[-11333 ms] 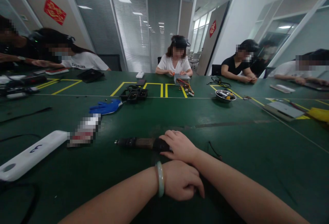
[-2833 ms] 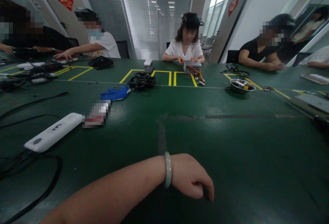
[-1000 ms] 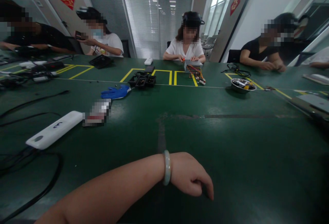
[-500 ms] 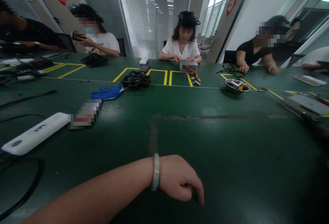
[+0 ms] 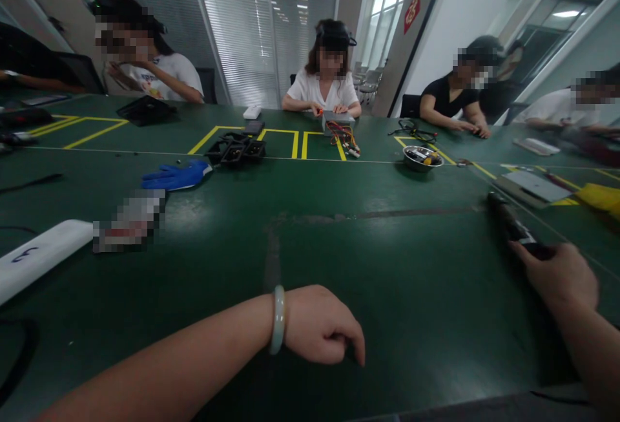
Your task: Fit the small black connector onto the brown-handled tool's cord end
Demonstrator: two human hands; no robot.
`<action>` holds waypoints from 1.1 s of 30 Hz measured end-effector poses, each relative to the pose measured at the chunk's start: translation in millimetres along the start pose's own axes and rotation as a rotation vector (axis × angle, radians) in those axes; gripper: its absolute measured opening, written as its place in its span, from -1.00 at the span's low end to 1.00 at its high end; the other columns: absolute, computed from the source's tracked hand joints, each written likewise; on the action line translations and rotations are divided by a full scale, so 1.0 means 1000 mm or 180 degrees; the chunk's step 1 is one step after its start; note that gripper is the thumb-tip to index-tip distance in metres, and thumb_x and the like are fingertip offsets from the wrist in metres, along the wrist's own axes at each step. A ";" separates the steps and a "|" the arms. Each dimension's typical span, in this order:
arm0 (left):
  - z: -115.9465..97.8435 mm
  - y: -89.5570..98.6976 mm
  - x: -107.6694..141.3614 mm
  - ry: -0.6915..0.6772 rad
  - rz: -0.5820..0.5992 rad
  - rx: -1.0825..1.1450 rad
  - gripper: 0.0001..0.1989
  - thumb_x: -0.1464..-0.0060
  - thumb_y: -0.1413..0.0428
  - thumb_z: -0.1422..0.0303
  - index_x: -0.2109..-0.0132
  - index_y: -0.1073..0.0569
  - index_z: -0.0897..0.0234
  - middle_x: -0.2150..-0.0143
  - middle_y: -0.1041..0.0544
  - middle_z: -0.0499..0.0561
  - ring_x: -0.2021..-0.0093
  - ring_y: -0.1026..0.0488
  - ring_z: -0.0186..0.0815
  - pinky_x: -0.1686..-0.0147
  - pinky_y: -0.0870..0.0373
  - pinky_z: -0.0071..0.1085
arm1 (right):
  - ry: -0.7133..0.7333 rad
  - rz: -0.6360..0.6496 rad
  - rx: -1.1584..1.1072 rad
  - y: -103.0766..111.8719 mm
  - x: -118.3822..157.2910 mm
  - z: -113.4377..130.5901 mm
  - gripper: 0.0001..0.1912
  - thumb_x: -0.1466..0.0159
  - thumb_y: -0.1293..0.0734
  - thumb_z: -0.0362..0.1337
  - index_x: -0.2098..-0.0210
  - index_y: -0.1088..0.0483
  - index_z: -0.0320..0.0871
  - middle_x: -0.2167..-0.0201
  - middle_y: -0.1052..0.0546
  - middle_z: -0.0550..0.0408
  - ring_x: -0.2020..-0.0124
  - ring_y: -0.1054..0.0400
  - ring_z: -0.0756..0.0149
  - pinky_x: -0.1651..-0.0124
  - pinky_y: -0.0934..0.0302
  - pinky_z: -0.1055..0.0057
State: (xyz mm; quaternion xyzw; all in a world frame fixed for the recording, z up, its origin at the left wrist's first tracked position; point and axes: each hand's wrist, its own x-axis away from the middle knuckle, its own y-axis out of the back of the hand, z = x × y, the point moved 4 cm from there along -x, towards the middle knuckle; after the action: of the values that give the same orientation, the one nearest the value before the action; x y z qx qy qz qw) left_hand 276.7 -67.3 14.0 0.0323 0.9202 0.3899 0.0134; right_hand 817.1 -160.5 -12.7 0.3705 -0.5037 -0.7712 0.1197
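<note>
My left hand (image 5: 324, 325), with a pale green bangle (image 5: 278, 320) at the wrist, is over the green table in the lower middle. Its fingers are curled and bent downward, and nothing shows between thumb and forefinger. At the right, my right hand (image 5: 564, 276) is closed around the near end of a long black stick-shaped tool (image 5: 504, 215) with a silvery band. The tool points away from me, its far end close to the white line. Its exact kind is unclear, and my palm hides the near end.
A white power strip (image 5: 43, 257), a pixelated flat object (image 5: 130, 221) and a blue glove (image 5: 177, 176) lie left. Farther off are black frame-like parts (image 5: 235, 148), a metal bowl (image 5: 422, 158) and a grey box with wires (image 5: 338, 118). Several people sit across the table (image 5: 339, 254).
My right hand has come into view at the right, holding the black tool. My view has swung right, so the table items sit farther left. My left hand keeps its pose.
</note>
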 end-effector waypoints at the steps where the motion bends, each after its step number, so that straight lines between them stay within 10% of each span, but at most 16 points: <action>1: 0.000 0.000 0.000 0.0007 0.0002 -0.0020 -0.65 -0.05 -0.02 0.49 0.06 -0.52 0.10 0.17 -0.59 -0.16 0.21 -0.51 -0.39 0.14 -0.35 -0.48 | -0.0005 0.0182 0.0032 0.001 0.007 0.019 -0.26 -0.09 -0.28 0.34 0.20 -0.44 -0.27 0.51 -0.36 -0.18 0.61 -0.12 0.19 0.55 0.06 0.24; 8: -0.002 0.001 -0.001 -0.0054 -0.0276 -0.0549 -0.70 -0.05 -0.03 0.48 0.09 -0.51 0.12 0.24 -0.57 -0.12 0.26 -0.48 -0.39 0.20 -0.36 -0.46 | 0.1009 0.0639 -0.0570 0.006 0.072 0.178 -0.51 -0.15 -0.34 0.18 0.25 -0.33 -0.13 0.34 -0.42 0.00 0.40 -0.30 0.22 0.44 -0.04 0.39; 15: 0.010 0.051 0.027 0.0946 -0.2412 -0.1637 -0.53 -0.12 0.00 0.43 -0.20 -0.28 0.18 -0.21 -0.34 0.02 -0.23 -0.21 -0.21 -0.24 -0.13 -0.16 | 0.2391 0.0987 -0.1501 0.004 0.141 0.336 -0.63 -0.21 -0.38 0.01 0.18 -0.29 -0.12 0.24 -0.41 0.07 0.31 -0.34 0.25 0.32 -0.16 0.41; 18: 0.027 0.066 0.041 0.1316 -0.2626 -0.1948 -0.42 -0.13 -0.04 0.32 -0.28 -0.15 0.25 -0.33 -0.17 0.08 -0.36 -0.01 -0.14 -0.34 0.08 -0.07 | 0.2881 0.1154 -0.1679 0.009 0.170 0.382 -0.62 -0.21 -0.40 -0.03 0.16 -0.27 -0.14 0.21 -0.41 0.05 0.28 -0.35 0.24 0.28 -0.20 0.39; 28: 0.058 0.057 0.040 0.1585 -0.1816 -0.1848 -0.01 0.08 -0.14 -0.16 -0.34 0.00 0.27 -0.21 -0.33 0.20 -0.14 -0.34 -0.07 -0.12 -0.27 -0.17 | 0.4651 0.1746 -0.2090 0.028 0.199 0.409 -0.36 -0.17 -0.43 -0.06 -0.12 -0.20 -0.23 -0.06 -0.35 -0.11 0.00 -0.30 0.10 -0.04 -0.23 0.23; 33: 0.056 0.063 0.043 0.1595 -0.1932 -0.1943 -0.22 -0.02 -0.14 -0.04 -0.28 -0.10 0.19 -0.23 -0.29 0.12 -0.16 -0.32 -0.13 -0.08 -0.30 -0.23 | 0.3820 0.0982 -0.1424 0.066 0.178 0.391 -0.61 -0.34 -0.27 -0.06 -0.05 -0.31 -0.16 0.00 -0.37 -0.10 0.03 -0.28 0.09 -0.02 -0.19 0.19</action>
State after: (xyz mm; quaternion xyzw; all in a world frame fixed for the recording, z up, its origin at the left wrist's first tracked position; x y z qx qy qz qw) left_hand 240.1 19.6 20.1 -0.3370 0.7069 0.6158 -0.0864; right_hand 410.3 -21.3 49.1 0.6259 -0.2243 -0.4908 0.5631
